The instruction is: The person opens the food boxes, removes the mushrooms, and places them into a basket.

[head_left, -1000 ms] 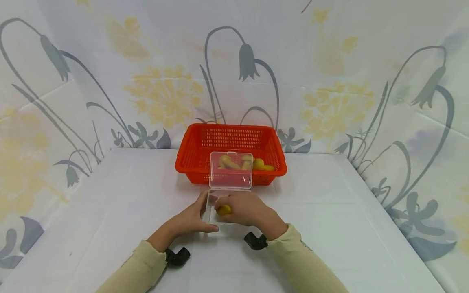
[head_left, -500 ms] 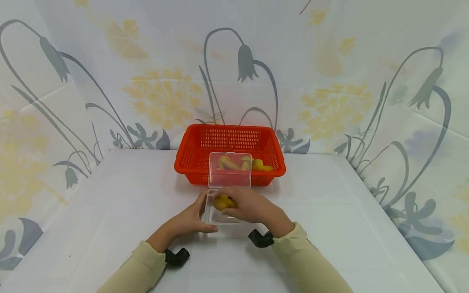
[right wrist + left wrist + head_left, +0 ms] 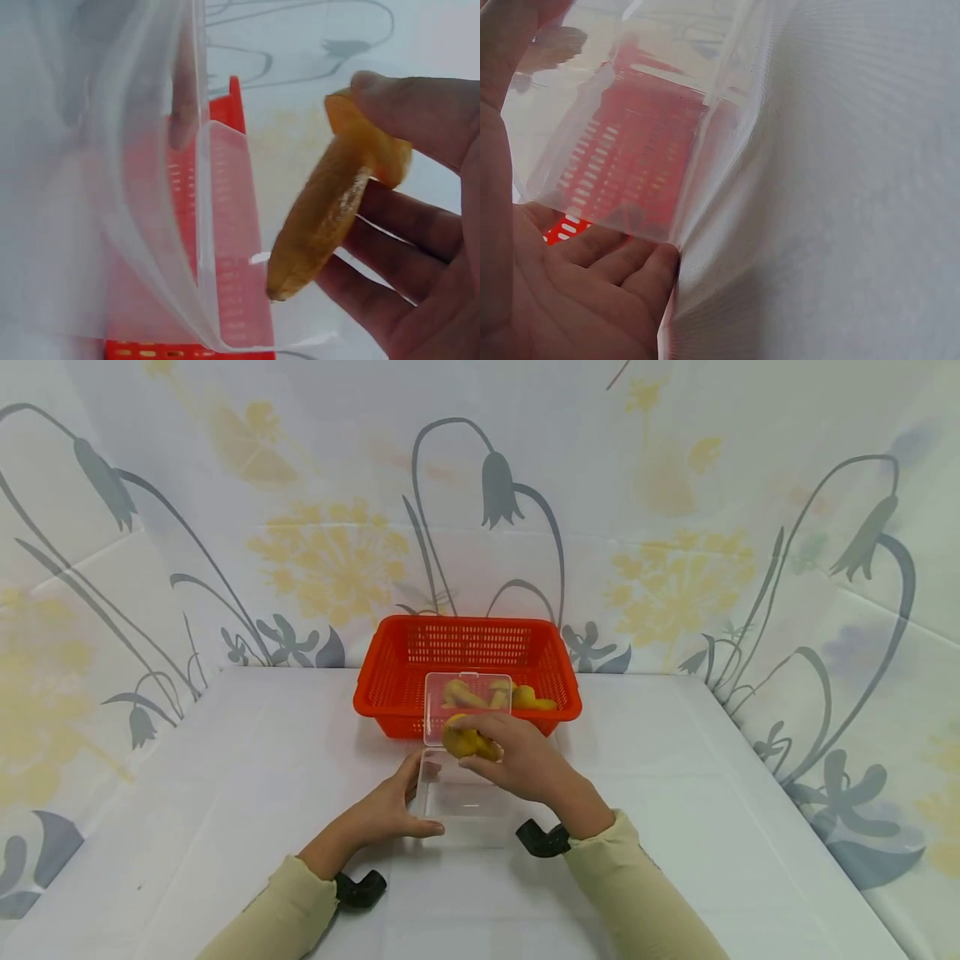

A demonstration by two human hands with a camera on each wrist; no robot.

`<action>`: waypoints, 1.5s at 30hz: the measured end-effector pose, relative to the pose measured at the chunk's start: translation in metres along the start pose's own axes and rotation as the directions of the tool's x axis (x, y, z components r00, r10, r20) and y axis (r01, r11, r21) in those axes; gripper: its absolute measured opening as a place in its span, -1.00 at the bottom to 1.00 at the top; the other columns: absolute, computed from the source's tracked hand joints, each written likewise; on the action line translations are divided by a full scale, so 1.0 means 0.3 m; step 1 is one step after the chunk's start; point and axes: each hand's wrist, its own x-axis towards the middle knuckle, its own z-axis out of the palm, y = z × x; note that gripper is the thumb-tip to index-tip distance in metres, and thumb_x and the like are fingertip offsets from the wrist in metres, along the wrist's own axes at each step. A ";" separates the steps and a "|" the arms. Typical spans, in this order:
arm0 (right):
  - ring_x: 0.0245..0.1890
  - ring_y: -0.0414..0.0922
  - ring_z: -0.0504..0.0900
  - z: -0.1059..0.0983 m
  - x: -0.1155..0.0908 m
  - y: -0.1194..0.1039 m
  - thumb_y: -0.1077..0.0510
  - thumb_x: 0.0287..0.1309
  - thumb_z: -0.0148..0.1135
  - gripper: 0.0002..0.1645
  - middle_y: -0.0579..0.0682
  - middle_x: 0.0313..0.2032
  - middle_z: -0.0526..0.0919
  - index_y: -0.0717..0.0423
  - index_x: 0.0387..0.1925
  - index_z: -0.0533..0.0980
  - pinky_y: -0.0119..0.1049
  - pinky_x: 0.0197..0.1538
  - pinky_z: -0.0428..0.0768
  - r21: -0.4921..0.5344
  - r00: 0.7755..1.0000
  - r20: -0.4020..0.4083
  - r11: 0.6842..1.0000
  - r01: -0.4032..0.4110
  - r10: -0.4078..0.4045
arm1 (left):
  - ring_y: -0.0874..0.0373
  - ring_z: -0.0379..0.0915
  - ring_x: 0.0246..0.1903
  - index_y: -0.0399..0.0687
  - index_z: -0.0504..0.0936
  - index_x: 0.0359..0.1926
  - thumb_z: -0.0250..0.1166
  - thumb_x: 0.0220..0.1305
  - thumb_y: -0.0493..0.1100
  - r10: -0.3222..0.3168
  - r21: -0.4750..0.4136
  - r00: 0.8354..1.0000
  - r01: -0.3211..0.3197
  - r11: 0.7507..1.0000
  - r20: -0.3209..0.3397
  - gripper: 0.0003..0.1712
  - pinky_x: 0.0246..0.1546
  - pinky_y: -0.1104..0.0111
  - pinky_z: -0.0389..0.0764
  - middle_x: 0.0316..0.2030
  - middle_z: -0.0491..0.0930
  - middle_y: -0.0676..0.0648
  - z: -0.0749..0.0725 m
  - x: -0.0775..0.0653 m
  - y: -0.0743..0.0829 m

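My right hand [image 3: 528,762] pinches a yellow mushroom [image 3: 460,740] between thumb and fingers, above the back edge of a clear plastic box [image 3: 468,800]. In the right wrist view the mushroom [image 3: 319,217] is held by its cap, its stem pointing down and left. The box stands on the table with its hinged lid [image 3: 435,731] raised at the back, and nothing shows inside. My left hand [image 3: 382,810] grips the box's left side, thumb at the front and fingers at the back. In the left wrist view, the fingers [image 3: 641,274] lie along the clear wall.
Right behind the box stands a red perforated basket [image 3: 386,689]. Several yellow mushrooms [image 3: 531,699] lie in its front right part, some seen through the lid. White cloth covers the table [image 3: 262,760], and a flower-printed cloth [image 3: 337,460] rises behind.
My right hand has lifted the mushroom up out of the box and moved it back toward the raised lid. The left hand has kept its grip on the box.
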 end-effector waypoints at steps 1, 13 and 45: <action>0.02 -0.13 0.60 -0.004 0.000 0.002 0.03 0.05 0.43 -0.41 -0.10 0.07 0.61 -0.15 0.16 0.47 -0.27 0.01 0.68 -0.001 1.000 -0.028 1.000 0.007 -0.007 | -0.09 -0.07 0.50 0.43 -0.19 0.48 0.58 -0.16 0.07 0.003 0.003 1.000 -0.003 1.000 -0.001 0.35 0.38 0.01 0.21 0.45 0.16 -0.07 0.000 -0.001 0.001; 0.12 -0.07 0.53 -0.064 0.003 0.030 0.17 0.04 0.43 -0.35 -0.04 0.11 0.56 -0.08 0.20 0.43 -0.18 -0.03 0.71 0.021 0.969 -0.247 1.000 -0.015 0.019 | -0.08 -0.04 0.49 0.47 -0.17 0.46 0.59 -0.18 0.08 -0.002 0.018 1.000 0.002 1.000 -0.010 0.34 0.40 0.03 0.20 0.42 0.20 -0.06 -0.002 -0.006 0.003; 0.09 0.06 0.55 -0.141 0.034 0.237 -0.02 0.23 0.27 -0.40 0.08 0.11 0.54 -0.10 0.27 0.36 -0.02 0.11 0.63 0.181 0.901 -0.250 0.931 -0.316 0.354 | -0.07 -0.05 0.49 0.48 -0.19 0.47 0.58 -0.18 0.12 -0.021 0.010 1.000 0.021 1.000 -0.010 0.35 0.37 0.04 0.25 0.51 -0.02 0.00 0.004 -0.004 0.001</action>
